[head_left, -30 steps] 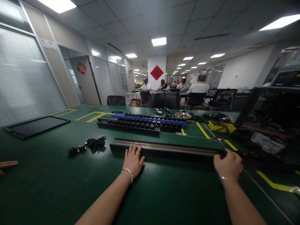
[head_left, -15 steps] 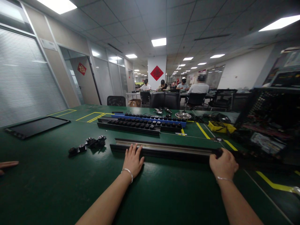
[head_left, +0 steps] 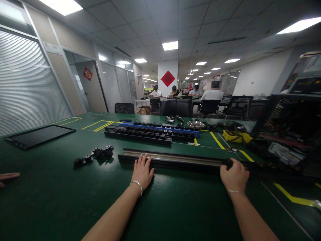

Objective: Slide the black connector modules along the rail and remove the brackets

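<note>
A long black rail [head_left: 175, 164] with a channel along its top lies crosswise on the green table in front of me. My left hand [head_left: 142, 172] rests on its left half, fingers stretched over the near wall and onto the channel. At the rail's right end my right hand [head_left: 235, 175] is closed on a small black part [head_left: 229, 163], mostly hidden by the fingers. This part sits at or in the channel; which of the two I cannot tell. Left of the rail lies a loose cluster of black parts [head_left: 96, 155] with shiny metal pieces.
Behind lie a black rail filled with round black parts [head_left: 140, 134] and a blue rail [head_left: 163, 127]. A metal bowl [head_left: 195, 124], a yellow container [head_left: 237, 136] and a dark rack [head_left: 288, 134] stand to the right. A flat black panel [head_left: 40, 135] and another person's fingers [head_left: 10, 176] are left.
My right hand has moved a little to the left along the rail, with the small black part in its fingers. The left hand and the rail have stayed in place.
</note>
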Tool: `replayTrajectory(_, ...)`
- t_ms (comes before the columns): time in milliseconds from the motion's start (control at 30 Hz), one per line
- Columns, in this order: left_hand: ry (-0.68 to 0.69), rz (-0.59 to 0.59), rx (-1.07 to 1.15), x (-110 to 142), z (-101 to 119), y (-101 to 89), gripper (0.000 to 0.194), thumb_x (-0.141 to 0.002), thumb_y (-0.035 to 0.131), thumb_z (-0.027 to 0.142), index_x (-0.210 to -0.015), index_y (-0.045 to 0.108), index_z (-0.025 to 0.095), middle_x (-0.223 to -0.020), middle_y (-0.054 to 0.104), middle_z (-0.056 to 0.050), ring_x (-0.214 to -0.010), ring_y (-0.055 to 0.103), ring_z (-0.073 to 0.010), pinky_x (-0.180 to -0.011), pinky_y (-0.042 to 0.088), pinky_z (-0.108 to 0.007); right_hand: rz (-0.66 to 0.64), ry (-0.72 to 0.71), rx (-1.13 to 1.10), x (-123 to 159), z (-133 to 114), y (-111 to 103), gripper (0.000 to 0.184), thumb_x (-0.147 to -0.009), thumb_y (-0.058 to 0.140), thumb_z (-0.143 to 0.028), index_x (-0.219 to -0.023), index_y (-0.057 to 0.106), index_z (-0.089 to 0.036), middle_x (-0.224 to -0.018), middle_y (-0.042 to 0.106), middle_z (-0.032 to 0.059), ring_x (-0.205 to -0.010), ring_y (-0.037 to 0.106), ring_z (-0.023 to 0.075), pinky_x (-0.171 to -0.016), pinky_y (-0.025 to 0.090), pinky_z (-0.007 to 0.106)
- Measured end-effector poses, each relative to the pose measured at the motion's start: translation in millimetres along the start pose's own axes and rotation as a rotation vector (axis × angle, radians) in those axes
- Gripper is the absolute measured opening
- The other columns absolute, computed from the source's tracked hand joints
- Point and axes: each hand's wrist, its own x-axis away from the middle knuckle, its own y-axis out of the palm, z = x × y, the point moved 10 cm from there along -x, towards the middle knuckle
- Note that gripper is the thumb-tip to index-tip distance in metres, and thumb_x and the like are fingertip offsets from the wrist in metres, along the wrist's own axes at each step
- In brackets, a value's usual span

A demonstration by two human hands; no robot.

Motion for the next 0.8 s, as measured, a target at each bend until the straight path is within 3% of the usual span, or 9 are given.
replayTrajectory(800,0.023,0.012,0.048,-0.5,1.9,-0.3,0.052,-0.082,0.047,0.028,-0.133,0.04,0.019,-0.145,0.033,-0.011,-0.137,0.017,-0.0268,-0.109,0.025,-0.046,-0.064,-0.126,-0.031,19.8,-40.6,14.0,0.045,-0.076,0.036,-0.031,-0.113,0.049,-0.009,-0.107,0.059,0.0174,-0.106,0.051,0.0289,-0.099,0.028,0.05)
